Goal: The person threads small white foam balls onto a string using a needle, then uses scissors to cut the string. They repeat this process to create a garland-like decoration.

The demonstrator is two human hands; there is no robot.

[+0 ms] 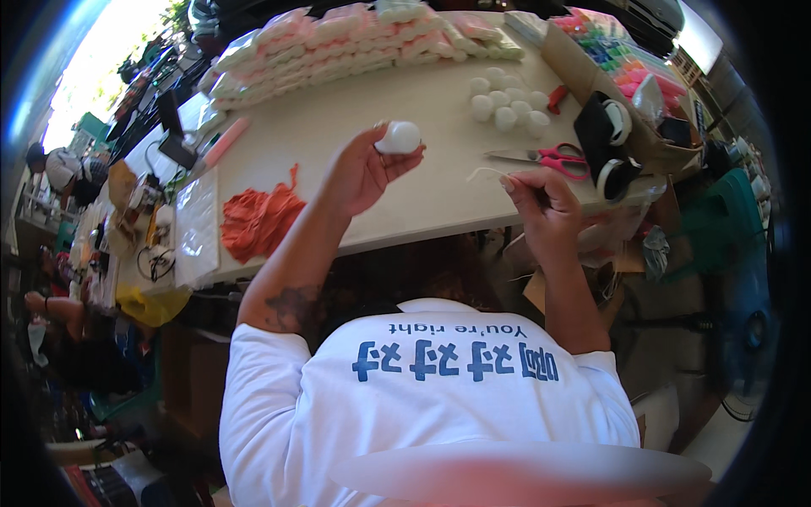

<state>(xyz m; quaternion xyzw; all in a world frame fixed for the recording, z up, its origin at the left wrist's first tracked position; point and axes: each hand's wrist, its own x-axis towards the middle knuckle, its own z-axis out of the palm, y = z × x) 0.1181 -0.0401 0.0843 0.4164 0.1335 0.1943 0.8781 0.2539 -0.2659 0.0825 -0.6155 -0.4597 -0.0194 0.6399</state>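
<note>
Above the middle of the table, my left hand [365, 173] holds a small white ball [400, 138] between thumb and fingers. Off to the right, my right hand [547, 203] is pinched on a thin white strand [486, 171], whose curved free end points left. The strand and the ball are apart. Just beyond my right hand lie scissors with pinkish-red handles [564, 160], blades pointing left. Farther back sits a cluster of similar white balls [505, 117], with a small red object [557, 99] beside it.
Stacked clear bags of pale items [338, 46] line the far edge. An orange-red bundle of cloth or cord [258, 221] lies left, near a clear plastic sheet [197, 224]. On the right are black-and-white headphones [619, 122] and a cardboard box [583, 72] with colourful packs.
</note>
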